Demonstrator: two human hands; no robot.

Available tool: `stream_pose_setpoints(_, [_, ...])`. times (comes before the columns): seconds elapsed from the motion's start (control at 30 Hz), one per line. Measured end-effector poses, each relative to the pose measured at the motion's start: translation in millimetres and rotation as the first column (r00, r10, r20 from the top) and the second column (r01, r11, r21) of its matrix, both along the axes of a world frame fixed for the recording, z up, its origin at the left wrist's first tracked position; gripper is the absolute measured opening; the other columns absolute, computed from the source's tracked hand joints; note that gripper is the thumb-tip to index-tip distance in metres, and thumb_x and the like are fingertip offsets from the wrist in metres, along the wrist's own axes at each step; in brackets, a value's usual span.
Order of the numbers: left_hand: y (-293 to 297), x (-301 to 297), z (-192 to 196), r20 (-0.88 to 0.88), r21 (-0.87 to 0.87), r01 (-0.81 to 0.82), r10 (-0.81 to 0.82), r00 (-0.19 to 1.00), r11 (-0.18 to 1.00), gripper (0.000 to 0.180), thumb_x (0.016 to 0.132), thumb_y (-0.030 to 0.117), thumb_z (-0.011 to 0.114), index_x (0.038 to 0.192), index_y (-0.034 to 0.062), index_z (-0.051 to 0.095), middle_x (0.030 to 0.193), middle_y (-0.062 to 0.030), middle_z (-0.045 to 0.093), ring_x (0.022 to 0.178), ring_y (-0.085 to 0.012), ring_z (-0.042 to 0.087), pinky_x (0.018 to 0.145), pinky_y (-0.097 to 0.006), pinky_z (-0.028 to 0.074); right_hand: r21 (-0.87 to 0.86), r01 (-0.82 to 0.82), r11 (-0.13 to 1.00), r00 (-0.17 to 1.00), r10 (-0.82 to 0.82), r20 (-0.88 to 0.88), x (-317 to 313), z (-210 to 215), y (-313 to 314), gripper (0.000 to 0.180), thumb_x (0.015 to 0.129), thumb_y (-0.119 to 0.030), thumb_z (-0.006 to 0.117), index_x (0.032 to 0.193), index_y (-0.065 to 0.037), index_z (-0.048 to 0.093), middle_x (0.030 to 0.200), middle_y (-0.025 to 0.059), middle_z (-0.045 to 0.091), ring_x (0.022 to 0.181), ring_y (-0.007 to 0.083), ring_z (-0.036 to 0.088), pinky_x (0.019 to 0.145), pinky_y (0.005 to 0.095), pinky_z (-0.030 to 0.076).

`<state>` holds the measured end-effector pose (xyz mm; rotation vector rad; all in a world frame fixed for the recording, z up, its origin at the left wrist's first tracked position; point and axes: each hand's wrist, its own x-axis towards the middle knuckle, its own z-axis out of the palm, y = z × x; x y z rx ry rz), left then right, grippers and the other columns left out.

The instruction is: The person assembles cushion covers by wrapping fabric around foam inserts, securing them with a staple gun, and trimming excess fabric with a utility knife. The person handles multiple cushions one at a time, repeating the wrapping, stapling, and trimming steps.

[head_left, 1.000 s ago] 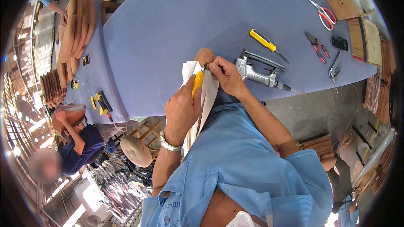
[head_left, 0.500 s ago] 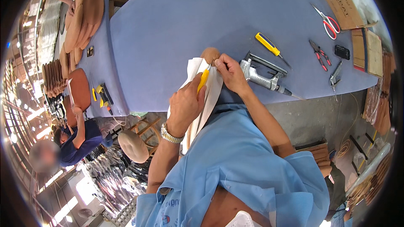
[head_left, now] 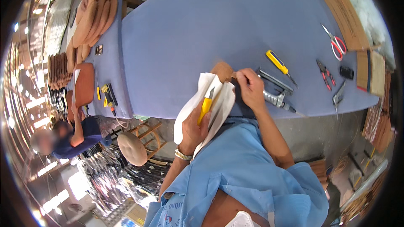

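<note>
My left hand (head_left: 192,129), with a watch on its wrist, is closed around a yellow utility knife (head_left: 205,108) whose short grey tip points away from me. Beneath it lies a long upholstered piece with white cloth (head_left: 185,115) along its sides and a brown rounded end (head_left: 221,71). My right hand (head_left: 251,87) pinches a bit of brown material at the right side of that end. The piece runs from the table edge back toward my blue shirt. Its near part is hidden by my left hand and forearm.
On the blue table (head_left: 176,29) to the right lie a staple gun (head_left: 275,98), a yellow screwdriver (head_left: 277,62), red-handled scissors (head_left: 335,44), pliers (head_left: 325,75) and an air blow gun (head_left: 338,93). A cardboard box (head_left: 345,14) stands far right. Leftward, a co-worker (head_left: 80,136) handles a brown pad (head_left: 85,85).
My right hand has drawn slightly away from the brown end, still pinching material. The knife has shifted back from the end, and the white cloth is spread wider. My view has shifted a little.
</note>
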<state>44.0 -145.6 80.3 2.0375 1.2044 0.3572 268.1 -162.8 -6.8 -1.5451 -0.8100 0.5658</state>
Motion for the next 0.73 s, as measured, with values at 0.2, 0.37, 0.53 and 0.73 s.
stream_pose_setpoints(0.2, [10, -23, 16, 0.216, -0.274, -0.203, 0.266, 0.940, 0.940, 0.044, 0.105, 0.015, 0.061, 0.145, -0.0025, 0.055, 0.104, -0.0064, 0.074, 0.071, -0.0074, 0.063, 0.065, -0.026, 0.056, -0.409, -0.167, 0.897, 0.979, 0.101, -0.179, 77, -56, -19, 0.025, 0.099, -0.023, 0.070, 0.086, -0.002, 0.065, 0.072, 0.0003, 0.057, 0.067, 0.0142, 0.053, 0.063, 0.0333, 0.046])
stream_pose_setpoints(0.37, [53, -63, 16, 0.160, 0.035, -0.460, 0.450, 0.879, 0.887, 0.051, 0.102, 0.022, 0.068, 0.149, 0.0046, 0.055, 0.096, -0.0095, 0.075, 0.070, -0.0107, 0.065, 0.067, -0.031, 0.057, -0.433, -0.246, 0.867, 0.969, 0.232, -0.086, 114, -50, 0, 0.050, 0.099, -0.014, 0.068, 0.145, -0.001, 0.053, 0.144, 0.0192, 0.059, 0.127, 0.0276, 0.060, 0.106, 0.0391, 0.048])
stream_pose_setpoints(0.53, [57, -204, -26, 0.016, -0.032, -0.846, 0.846, 0.532, 0.533, 0.042, 0.099, 0.026, 0.069, 0.136, 0.0073, 0.064, 0.084, -0.0129, 0.073, 0.066, -0.0194, 0.067, 0.061, -0.036, 0.055, -0.109, -0.483, 0.869, 0.872, 0.466, -0.150, 32, -31, 62, 0.045, 0.108, -0.031, 0.053, 0.133, 0.005, 0.062, 0.129, 0.0176, 0.066, 0.117, 0.0243, 0.064, 0.098, 0.0378, 0.051])
stream_pose_setpoints(0.73, [-33, -364, -123, -0.242, -0.598, -0.801, 0.951, 0.190, 0.008, 0.032, 0.103, 0.027, 0.063, 0.129, 0.0098, 0.070, 0.096, -0.0065, 0.075, 0.073, -0.0150, 0.070, 0.058, -0.028, 0.053, -0.164, -0.442, 0.882, 0.823, 0.326, -0.464, -22, -43, 101, 0.069, 0.111, -0.050, 0.035, 0.107, 0.008, 0.072, 0.101, 0.0197, 0.075, 0.091, 0.0259, 0.070, 0.090, 0.0394, 0.054])
